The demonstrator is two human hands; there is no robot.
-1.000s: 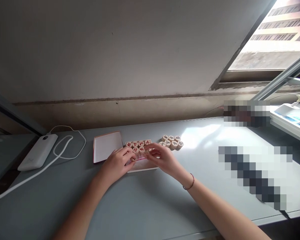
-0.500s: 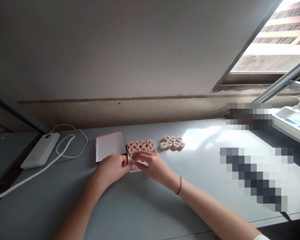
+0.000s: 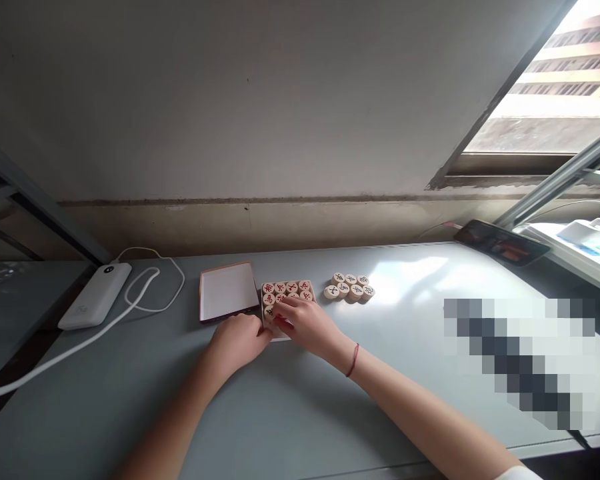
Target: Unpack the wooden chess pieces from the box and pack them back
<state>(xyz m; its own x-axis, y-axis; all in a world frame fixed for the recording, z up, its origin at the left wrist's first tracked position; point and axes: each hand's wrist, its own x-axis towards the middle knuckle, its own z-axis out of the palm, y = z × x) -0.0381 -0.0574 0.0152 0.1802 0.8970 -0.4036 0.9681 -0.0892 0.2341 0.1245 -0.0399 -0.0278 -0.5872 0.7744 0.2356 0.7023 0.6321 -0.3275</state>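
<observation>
A shallow open box [image 3: 281,339] holds rows of round wooden xiangqi pieces [image 3: 292,287] with red characters. At the left of its front row sits a xiangqi piece with a black character [image 3: 269,312]. My right hand [image 3: 307,325] reaches over the box, fingers curled and closed at the right side of that piece; they hide part of the rows. My left hand [image 3: 241,340] is closed at the box's front left corner, its thumb against the edge. Right of the box, several black-lettered xiangqi pieces [image 3: 350,288] stand in two rows on the desk.
The box lid [image 3: 229,293] lies inside up, left of the box. A white power bank [image 3: 96,297] with a white cable [image 3: 93,339] rests at the left. At the far right a phone [image 3: 503,241] leans by the metal frame; a blurred dark object lies nearer on the desk.
The black-lettered piece, tilted between my fingers before, now sits flat in the box's front row. My left hand stays at the corner. The view has shifted slightly.
</observation>
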